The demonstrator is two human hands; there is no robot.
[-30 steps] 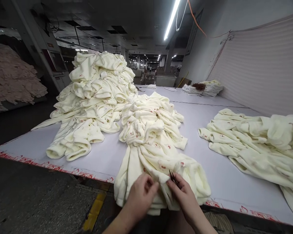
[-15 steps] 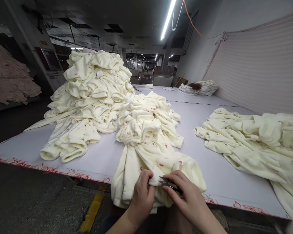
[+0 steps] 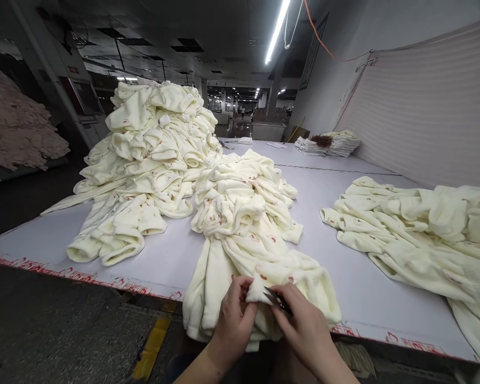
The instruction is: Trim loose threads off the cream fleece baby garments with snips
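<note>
A pale yellow fleece garment (image 3: pixel 220 272) with small reddish prints hangs over the table's front edge, bunched up toward the middle. My left hand (image 3: pixel 234 309) pinches a fold of its cloth between thumb and fingers. In my right hand (image 3: pixel 302 317) are dark thread snips (image 3: pixel 279 301), their pointed blades aimed left at the pinched fold. The blade tips are at or very near the cloth; whether they touch it I cannot tell. Part of the snips is hidden by my fingers.
A tall heap of similar garments (image 3: pixel 152 138) stands at the left of the white table (image 3: pixel 308 213). More garments (image 3: pixel 416 234) lie on the right, spilling over the edge. Stacked white pieces (image 3: pixel 336 144) sit at the back right. A pink pile (image 3: pixel 20 120) is off to the far left.
My right hand has shifted slightly left and down, its fingers closing further around the snips. The snips' blades look closer together. My left hand has raised the pinched fold a little.
</note>
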